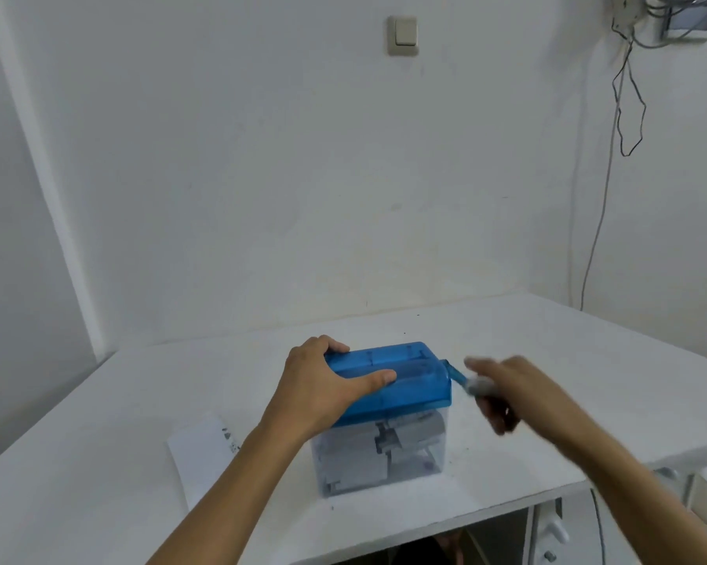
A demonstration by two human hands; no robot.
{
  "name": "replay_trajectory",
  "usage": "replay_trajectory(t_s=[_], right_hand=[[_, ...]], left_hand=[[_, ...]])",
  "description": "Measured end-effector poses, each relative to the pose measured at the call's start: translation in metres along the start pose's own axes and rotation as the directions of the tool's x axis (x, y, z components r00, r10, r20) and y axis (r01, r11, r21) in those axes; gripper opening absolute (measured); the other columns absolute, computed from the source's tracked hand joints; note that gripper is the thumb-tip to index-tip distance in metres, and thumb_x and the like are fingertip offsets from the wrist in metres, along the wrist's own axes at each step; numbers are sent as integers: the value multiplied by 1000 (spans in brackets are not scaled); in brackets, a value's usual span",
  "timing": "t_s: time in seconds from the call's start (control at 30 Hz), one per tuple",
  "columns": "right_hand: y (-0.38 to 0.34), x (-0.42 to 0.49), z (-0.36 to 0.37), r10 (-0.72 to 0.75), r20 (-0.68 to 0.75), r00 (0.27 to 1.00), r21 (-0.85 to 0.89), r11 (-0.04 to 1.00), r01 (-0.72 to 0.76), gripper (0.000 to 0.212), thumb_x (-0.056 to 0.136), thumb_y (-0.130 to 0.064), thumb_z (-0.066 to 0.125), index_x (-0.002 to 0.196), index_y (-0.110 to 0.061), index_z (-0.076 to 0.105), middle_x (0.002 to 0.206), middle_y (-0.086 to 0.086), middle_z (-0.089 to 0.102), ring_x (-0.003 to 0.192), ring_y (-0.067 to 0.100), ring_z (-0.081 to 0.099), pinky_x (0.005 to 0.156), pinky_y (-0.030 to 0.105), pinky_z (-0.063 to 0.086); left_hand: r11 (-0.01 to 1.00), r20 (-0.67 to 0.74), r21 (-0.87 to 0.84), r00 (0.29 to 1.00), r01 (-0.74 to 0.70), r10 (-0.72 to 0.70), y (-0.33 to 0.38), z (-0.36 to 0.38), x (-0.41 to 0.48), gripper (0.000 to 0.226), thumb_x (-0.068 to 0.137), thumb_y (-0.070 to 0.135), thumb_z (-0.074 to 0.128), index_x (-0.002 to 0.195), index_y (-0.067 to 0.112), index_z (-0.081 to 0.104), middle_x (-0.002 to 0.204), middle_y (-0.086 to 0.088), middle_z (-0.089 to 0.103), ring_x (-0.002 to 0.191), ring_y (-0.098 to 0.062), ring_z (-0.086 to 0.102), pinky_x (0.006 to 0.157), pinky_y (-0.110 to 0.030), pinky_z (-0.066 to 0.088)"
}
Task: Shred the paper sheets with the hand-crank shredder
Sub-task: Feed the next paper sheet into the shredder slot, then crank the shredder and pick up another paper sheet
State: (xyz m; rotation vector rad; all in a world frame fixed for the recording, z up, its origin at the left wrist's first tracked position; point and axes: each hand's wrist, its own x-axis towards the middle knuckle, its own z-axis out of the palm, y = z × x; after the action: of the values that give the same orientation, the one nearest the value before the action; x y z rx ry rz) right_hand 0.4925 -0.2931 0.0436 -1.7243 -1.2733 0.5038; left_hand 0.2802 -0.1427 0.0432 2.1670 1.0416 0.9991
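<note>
White counter [506, 340] takes up the lower half, and its near edge and 9 o'clock side run out of frame, so no idea how far it goes. The shredder [409, 385] sits about in the middle of it: see-through blue lid on a clear bin [364, 462]. The bin has grey stuff inside, but it's too murky to tell mechanism from paper scraps.

Left hand [323, 385] is clamped on the 9 o'clock end of the lid, fingers hooked over the far edge and thumb lying flat across the top. It hides that whole corner.

Right hand [502, 393] is a blurry smear at 3 o'clock of the shredder. Its fingers look curled round the pale knob end of the crank [456, 375], though I can't make out the exact grip.

A paper sheet [199, 454] lies flat on the counter at 8 o'clock of the bin, partly under the left forearm, with some dark print I can't read. The crank is a blue arm sticking out of the lid's 3 o'clock side.
</note>
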Motion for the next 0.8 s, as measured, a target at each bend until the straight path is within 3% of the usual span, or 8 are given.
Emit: replay_trajectory(t_s=[0.1, 0.2, 0.3, 0.4, 0.57, 0.67, 0.8], right_hand=[[-27, 16, -18, -33, 26, 999, -59, 998, 35, 59, 91, -53, 58, 59, -5, 66, 57, 6, 66, 53, 11, 59, 63, 22, 53], [-39, 49, -20, -49, -150, 987, -126, 992, 30, 54, 85, -57, 66, 65, -8, 73, 58, 3, 70, 54, 11, 65, 60, 23, 56], [-45, 79, -13, -129, -288, 949, -298, 954, 39, 48, 88, -59, 63, 63, -19, 72, 59, -5, 70, 59, 11, 67, 61, 28, 57], [-42, 101, 0, -154, -307, 939, -475, 880, -11, 38, 89, -60, 60, 72, -26, 65, 63, -12, 69, 67, 8, 66, 64, 29, 53], [-53, 111, 25, -202, -318, 926, -497, 868, 19, 30, 94, -56, 52, 91, -27, 60, 91, -10, 67, 81, 13, 63, 77, 36, 54], [-76, 100, 45, -317, -313, 895, -486, 863, 136, 27, 97, -51, 50, 98, -27, 60, 91, -11, 65, 81, 10, 61, 81, 36, 53], [-111, 77, 75, -419, -207, 884, -430, 851, 302, 18, 96, -46, 53, 98, -29, 60, 94, -14, 62, 84, 7, 60, 78, 35, 53]], left_hand=[[1000, 36, -12, 999, -11, 11, -2, -1, -1, 83, 46, 85, 72, 109, 35, 57, 113, 15, 56, 98, 0, 54, 71, -12, 41], [1000, 41, -5, 999, -18, 18, 0, -1, 0, 85, 43, 89, 68, 109, 36, 56, 113, 15, 55, 97, 1, 53, 69, -11, 40], [1000, 37, -3, 999, -8, 9, -2, 0, -1, 89, 43, 92, 65, 112, 37, 55, 114, 16, 55, 96, 1, 53, 69, -12, 42], [1000, 31, 2, 1000, 0, 0, -2, 2, -1, 90, 41, 95, 60, 111, 38, 54, 113, 16, 55, 97, 0, 54, 73, -14, 44], [997, 9, 70, 999, 30, -31, -1, 5, 2, 79, 60, 91, 57, 117, 36, 54, 120, 15, 55, 103, -3, 53, 83, -20, 45], [995, 44, -93, 998, 47, -43, 5, -4, 1, 79, 71, 81, 46, 132, 32, 50, 136, 16, 48, 124, -5, 45, 97, -23, 36], [944, -140, -325, 984, 59, -110, -9, -32, -3, 46, 99, 56, 39, 132, 27, 53, 134, 15, 51, 121, -3, 45, 99, -23, 31]])
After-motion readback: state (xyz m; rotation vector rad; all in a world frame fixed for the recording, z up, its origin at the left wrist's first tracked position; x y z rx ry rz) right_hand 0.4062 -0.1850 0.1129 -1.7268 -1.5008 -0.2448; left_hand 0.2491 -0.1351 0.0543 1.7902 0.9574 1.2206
